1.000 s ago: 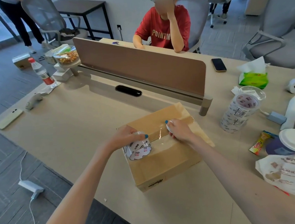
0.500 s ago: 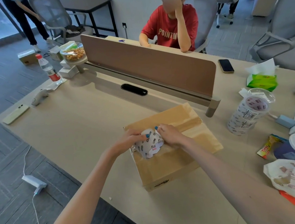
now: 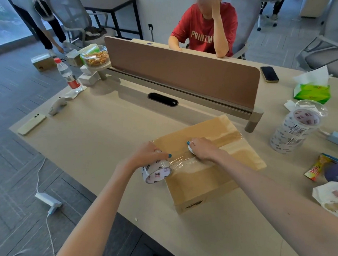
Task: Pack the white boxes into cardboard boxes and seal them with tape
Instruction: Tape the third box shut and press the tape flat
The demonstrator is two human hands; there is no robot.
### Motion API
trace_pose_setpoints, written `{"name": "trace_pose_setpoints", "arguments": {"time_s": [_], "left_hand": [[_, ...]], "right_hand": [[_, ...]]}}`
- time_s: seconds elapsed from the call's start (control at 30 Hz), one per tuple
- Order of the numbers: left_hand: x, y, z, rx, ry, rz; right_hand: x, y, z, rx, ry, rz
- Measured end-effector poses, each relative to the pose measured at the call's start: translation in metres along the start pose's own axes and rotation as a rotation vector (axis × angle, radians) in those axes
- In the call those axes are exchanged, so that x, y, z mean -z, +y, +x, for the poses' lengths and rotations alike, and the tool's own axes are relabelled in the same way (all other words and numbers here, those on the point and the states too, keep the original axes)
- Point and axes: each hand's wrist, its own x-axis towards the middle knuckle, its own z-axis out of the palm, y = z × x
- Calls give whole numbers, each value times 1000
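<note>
A closed cardboard box (image 3: 205, 177) lies on the beige table (image 3: 108, 145) in front of me. My left hand (image 3: 146, 156) grips a roll of clear tape (image 3: 156, 170) just past the box's left edge. A stretch of clear tape (image 3: 182, 161) runs from the roll across the box top to my right hand (image 3: 203, 149). That hand presses down on the tape on the lid, with a small white thing under its fingers. No white boxes show near me; a few small ones (image 3: 89, 78) sit at the far left of the divider.
A brown divider (image 3: 179, 69) crosses the table, with a person in a red shirt (image 3: 204, 30) behind it. A stack of tape rolls (image 3: 295, 129), tissues (image 3: 312, 93), snacks and a bag stand at the right. A bottle (image 3: 68, 76), phone (image 3: 32, 124) and controller (image 3: 57, 106) lie at the left.
My left hand has pulled the tape roll leftward off the box top to beyond its left edge, drawing out tape. My right hand has stayed on the lid.
</note>
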Motion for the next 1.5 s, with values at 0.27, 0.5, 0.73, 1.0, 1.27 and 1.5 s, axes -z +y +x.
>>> {"name": "trace_pose_setpoints", "arguments": {"time_s": [0.27, 0.5, 0.73, 1.0, 1.27, 1.5], "left_hand": [[9, 28, 3, 101, 0, 129], [8, 0, -15, 17, -62, -298], [4, -1, -19, 36, -107, -157], [5, -37, -19, 132, -96, 121], [-1, -44, -20, 121, 84, 444], [-5, -54, -10, 110, 59, 461]], "right_hand": [[-7, -2, 1, -7, 28, -34], [-13, -3, -1, -6, 76, -71], [-16, -5, 1, -19, 118, -106], [-18, -8, 3, -34, 138, -147], [-24, -7, 2, -25, 188, -172], [-31, -10, -7, -61, 232, -142]]}}
